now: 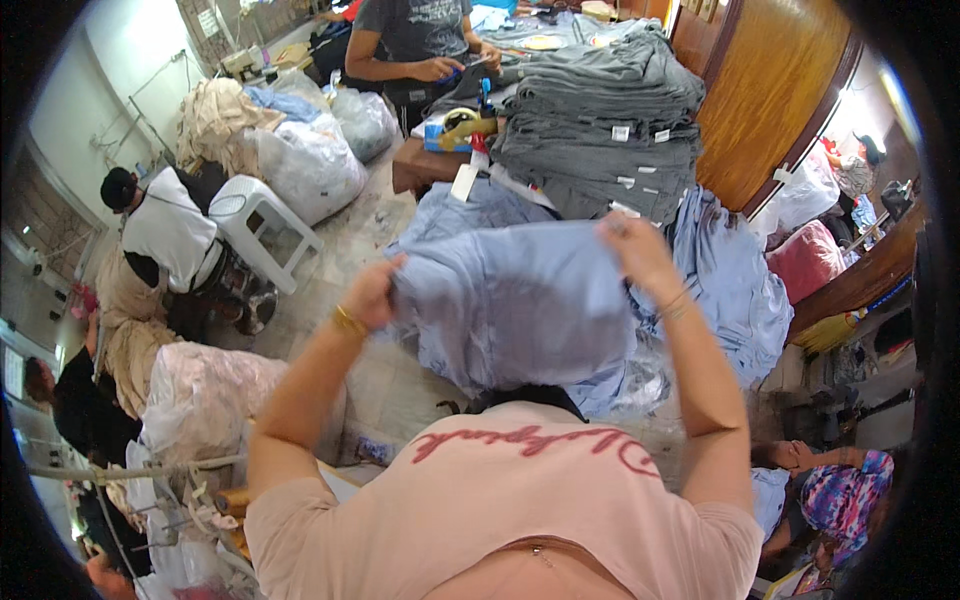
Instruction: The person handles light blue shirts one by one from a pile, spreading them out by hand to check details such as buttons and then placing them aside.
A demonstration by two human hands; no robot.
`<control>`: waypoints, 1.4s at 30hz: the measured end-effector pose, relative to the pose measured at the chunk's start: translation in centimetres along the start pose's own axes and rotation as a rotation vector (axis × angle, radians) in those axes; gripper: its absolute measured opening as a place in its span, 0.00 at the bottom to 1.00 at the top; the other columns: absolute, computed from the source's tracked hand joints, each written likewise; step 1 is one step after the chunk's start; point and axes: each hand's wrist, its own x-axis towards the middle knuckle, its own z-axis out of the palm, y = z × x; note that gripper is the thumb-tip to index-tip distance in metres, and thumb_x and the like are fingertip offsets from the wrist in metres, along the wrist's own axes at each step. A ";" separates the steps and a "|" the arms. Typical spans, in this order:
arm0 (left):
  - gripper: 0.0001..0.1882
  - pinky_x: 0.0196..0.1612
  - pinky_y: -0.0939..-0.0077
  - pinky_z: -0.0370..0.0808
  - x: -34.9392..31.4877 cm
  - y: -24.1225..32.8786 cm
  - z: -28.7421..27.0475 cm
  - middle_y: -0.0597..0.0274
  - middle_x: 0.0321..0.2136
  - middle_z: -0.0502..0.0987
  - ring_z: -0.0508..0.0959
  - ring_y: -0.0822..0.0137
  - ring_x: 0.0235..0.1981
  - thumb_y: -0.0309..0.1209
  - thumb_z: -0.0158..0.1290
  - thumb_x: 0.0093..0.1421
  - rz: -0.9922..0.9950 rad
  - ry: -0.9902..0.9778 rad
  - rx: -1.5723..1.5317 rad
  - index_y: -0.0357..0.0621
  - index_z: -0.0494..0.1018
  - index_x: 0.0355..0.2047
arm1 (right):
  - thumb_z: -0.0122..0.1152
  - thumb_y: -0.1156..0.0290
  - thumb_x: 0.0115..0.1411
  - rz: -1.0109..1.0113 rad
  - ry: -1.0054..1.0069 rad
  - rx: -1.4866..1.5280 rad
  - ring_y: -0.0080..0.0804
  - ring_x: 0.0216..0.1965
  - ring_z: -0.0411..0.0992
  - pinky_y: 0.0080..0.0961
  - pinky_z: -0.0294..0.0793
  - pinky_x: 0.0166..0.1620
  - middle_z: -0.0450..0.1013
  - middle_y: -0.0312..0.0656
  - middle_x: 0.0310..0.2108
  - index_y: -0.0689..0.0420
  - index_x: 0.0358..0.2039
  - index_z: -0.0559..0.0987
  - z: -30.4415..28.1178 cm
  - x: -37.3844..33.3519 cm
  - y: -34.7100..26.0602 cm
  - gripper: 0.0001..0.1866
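A light blue garment hangs stretched between my two hands, its middle smeared by motion; I cannot tell whether it is a shirt or trousers. My left hand is closed on its upper left corner. At the upper right corner, my right hand grips the cloth with bent fingers. Just behind the held garment lies more light blue clothing with a white tag on it. To the right of my right hand, a heap of blue garments hangs down.
A tall stack of folded grey garments stands ahead, beside a tape dispenser. Across the table a person handles something small. At the left are a white stool, stuffed clear bags and a seated person.
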 end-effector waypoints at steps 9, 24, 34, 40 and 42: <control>0.16 0.39 0.67 0.71 -1.0 -9.0 4.3 0.55 0.31 0.74 0.75 0.62 0.32 0.39 0.45 0.53 -0.232 -0.182 -0.348 0.37 0.69 0.32 | 0.49 0.64 0.52 -0.465 -0.625 -0.145 0.49 0.28 0.70 0.38 0.68 0.30 0.71 0.50 0.23 0.57 0.29 0.72 13.1 -6.6 -7.2 0.10; 0.22 0.38 0.80 0.68 5.5 11.0 12.9 0.60 0.35 0.72 0.72 0.72 0.36 0.29 0.50 0.51 0.744 0.110 0.353 0.34 0.64 0.46 | 0.51 0.65 0.51 0.596 -0.335 0.032 0.40 0.26 0.70 0.30 0.67 0.31 0.72 0.48 0.23 0.61 0.31 0.73 8.0 -23.7 15.8 0.12; 0.37 0.51 0.41 0.51 26.8 -4.5 7.1 0.55 0.56 0.54 0.55 0.55 0.56 0.57 0.48 0.44 0.233 0.187 1.953 0.48 0.62 0.50 | 0.47 0.68 0.52 0.870 -0.159 0.077 0.44 0.28 0.70 0.33 0.68 0.34 0.71 0.51 0.29 0.61 0.32 0.74 8.7 -29.6 24.6 0.12; 0.20 0.47 0.53 0.60 22.6 -8.0 9.5 0.51 0.43 0.67 0.63 0.50 0.48 0.42 0.53 0.45 0.538 0.404 1.809 0.47 0.70 0.37 | 0.46 0.68 0.53 0.821 -0.038 0.090 0.33 0.22 0.71 0.26 0.70 0.26 0.68 0.48 0.31 0.62 0.42 0.69 12.4 -27.4 36.4 0.16; 0.11 0.42 0.59 0.63 20.4 -8.6 10.3 0.52 0.34 0.70 0.67 0.49 0.41 0.34 0.53 0.44 0.787 0.389 1.710 0.45 0.70 0.29 | 0.47 0.68 0.51 0.817 0.108 -0.050 0.41 0.30 0.71 0.31 0.70 0.34 0.67 0.52 0.36 0.62 0.45 0.66 14.2 -24.8 39.2 0.20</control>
